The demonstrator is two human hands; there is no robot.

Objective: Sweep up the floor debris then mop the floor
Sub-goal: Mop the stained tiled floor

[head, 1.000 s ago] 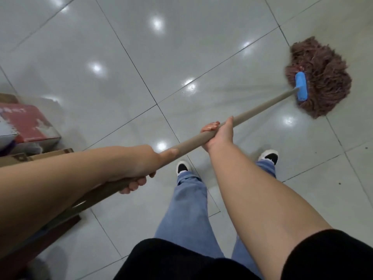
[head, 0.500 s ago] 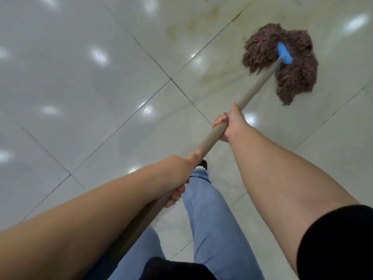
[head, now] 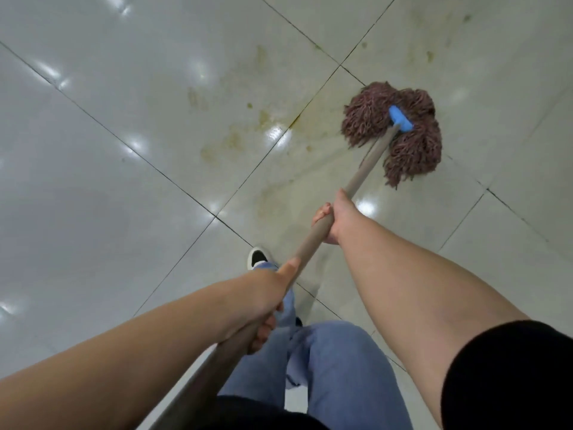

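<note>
A mop with a reddish-brown string head (head: pixel 412 150) and a blue clamp (head: pixel 400 118) lies on the glossy white tile floor (head: pixel 108 166) at the upper right. Its beige handle (head: pixel 366 167) runs down and left toward me. My right hand (head: pixel 336 217) grips the handle about midway. Lower on the handle, my left hand (head: pixel 266 297) grips it with fingers curled underneath. Yellowish-brown stains (head: pixel 248 131) spread over the tiles left of the mop head and below it.
My legs in blue jeans (head: pixel 335 367) and one black-and-white shoe (head: pixel 256 257) stand below the handle. Dark grout lines cross the floor diagonally. Ceiling lights reflect off the tiles.
The view has swung away from the red box at the left to a stained patch of floor. The mop head has moved across to the stains, and both hands keep their grip.
</note>
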